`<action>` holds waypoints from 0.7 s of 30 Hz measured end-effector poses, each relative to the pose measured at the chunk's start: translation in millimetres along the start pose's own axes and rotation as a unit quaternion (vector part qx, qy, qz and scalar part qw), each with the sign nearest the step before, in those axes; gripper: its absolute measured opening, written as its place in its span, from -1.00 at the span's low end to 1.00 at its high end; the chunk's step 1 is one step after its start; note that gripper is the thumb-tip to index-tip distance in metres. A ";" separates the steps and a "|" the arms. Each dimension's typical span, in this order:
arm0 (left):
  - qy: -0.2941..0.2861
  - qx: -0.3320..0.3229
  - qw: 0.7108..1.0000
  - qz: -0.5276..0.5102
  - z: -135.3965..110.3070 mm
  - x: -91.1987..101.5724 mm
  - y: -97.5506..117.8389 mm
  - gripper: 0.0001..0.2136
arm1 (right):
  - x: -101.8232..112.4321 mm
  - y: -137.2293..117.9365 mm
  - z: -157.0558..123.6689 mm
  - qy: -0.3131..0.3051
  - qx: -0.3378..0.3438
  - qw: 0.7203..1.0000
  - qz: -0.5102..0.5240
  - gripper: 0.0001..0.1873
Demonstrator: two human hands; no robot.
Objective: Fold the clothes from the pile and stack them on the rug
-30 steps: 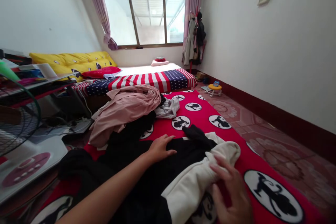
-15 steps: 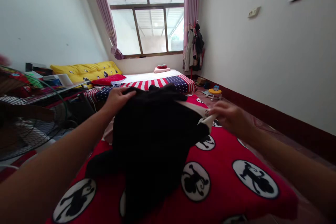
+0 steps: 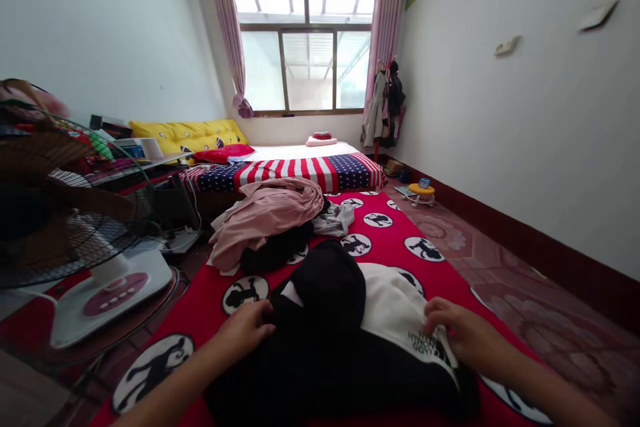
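Observation:
A black and white garment that looks like a hooded sweatshirt is spread in front of me on the red blanket. Dark lettering shows on its white part, near my right hand. That hand is closed, pinching the white fabric by its right side. At the black left edge, my left hand has its fingers curled on the cloth, thumb close to the forefinger. Dark fabric hides exactly how much the left fingers hold.
A pile of clothes with a pink garment on top and a grey one beside it lies farther up the blanket. At left stands a fan. Behind are a flag-patterned bed and a yellow stool.
The black garment was held up between both hands and has come down onto the blanket. Its white lettered part and the clothes pile behind now show. Both hands moved lower.

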State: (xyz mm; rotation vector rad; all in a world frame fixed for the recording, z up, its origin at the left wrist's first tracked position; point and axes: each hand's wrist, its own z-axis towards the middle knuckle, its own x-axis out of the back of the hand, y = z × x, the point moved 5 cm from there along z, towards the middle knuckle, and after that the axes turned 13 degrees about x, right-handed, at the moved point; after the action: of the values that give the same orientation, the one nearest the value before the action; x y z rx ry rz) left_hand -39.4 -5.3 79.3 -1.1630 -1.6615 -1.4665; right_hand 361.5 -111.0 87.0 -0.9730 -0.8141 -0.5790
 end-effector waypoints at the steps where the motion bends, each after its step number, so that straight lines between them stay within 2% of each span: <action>1: 0.034 -0.017 0.999 0.011 -6.7 -3.6 3.2 -0.78 | -5.0 8.1 -5.6 0.026 -0.031 0.999 0.013 -0.79; 2: 0.074 -0.041 0.996 0.008 -15.3 -2.8 12.6 -0.77 | -6.9 15.9 -8.2 0.061 -0.065 0.996 0.023 -0.80; 4: 0.131 -0.086 0.988 -0.006 -36.2 0.5 43.6 -0.77 | -8.9 29.6 -6.5 0.119 -0.145 0.981 0.039 -0.61; 5: 0.123 -0.099 0.987 -0.008 -45.9 -3.0 61.7 -0.75 | -12.7 34.4 -2.8 0.129 -0.186 0.973 0.048 -0.48; 7: 0.063 -0.097 0.993 0.000 -60.3 -23.1 93.9 -0.62 | -28.7 35.8 8.8 0.110 -0.230 0.965 0.066 -0.28; 8: 0.040 -0.084 0.996 0.014 -64.6 -37.0 105.1 -0.50 | -39.5 32.2 15.0 0.093 -0.232 0.966 0.068 -0.23; 10: 0.040 -0.041 0.997 0.043 -65.7 -64.8 113.7 -0.31 | -60.7 20.1 23.7 0.075 -0.218 0.972 0.038 -0.20; 11: 0.054 -0.018 0.997 0.054 -63.0 -76.9 111.7 -0.28 | -69.4 13.2 25.3 0.080 -0.211 0.974 0.010 -0.22; 13: 0.087 0.020 0.994 0.063 -53.8 -94.5 99.2 -0.37 | -81.7 1.8 22.9 0.112 -0.207 0.971 -0.047 -0.29; 16: 0.102 0.033 0.994 0.029 -37.1 -101.0 75.2 -0.52 | -91.2 -2.6 16.1 0.147 -0.197 0.967 -0.062 -0.38; 18: 0.078 0.007 0.993 -0.093 -26.5 -87.5 64.0 -0.57 | -90.2 6.5 14.9 0.144 -0.204 0.968 -0.017 -0.39; 19: 0.059 0.002 0.980 -0.192 -21.1 -73.6 58.6 -0.61 | -85.9 13.1 16.4 0.142 -0.208 0.968 0.020 -0.39; 20: 0.038 0.009 0.949 -0.312 -15.7 -54.9 52.2 -0.65 | -77.6 19.5 19.3 0.147 -0.210 0.965 0.060 -0.40; 21: 0.018 0.032 0.901 -0.432 -10.5 -32.5 44.6 -0.69 | -64.4 24.7 23.3 0.164 -0.210 0.959 0.096 -0.42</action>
State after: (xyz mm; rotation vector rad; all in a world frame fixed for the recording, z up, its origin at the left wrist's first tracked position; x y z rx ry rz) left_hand 13.4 -22.6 71.3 -0.3160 -2.3230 -1.8815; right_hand 334.9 -74.4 30.0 -1.2845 -0.2978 -0.7355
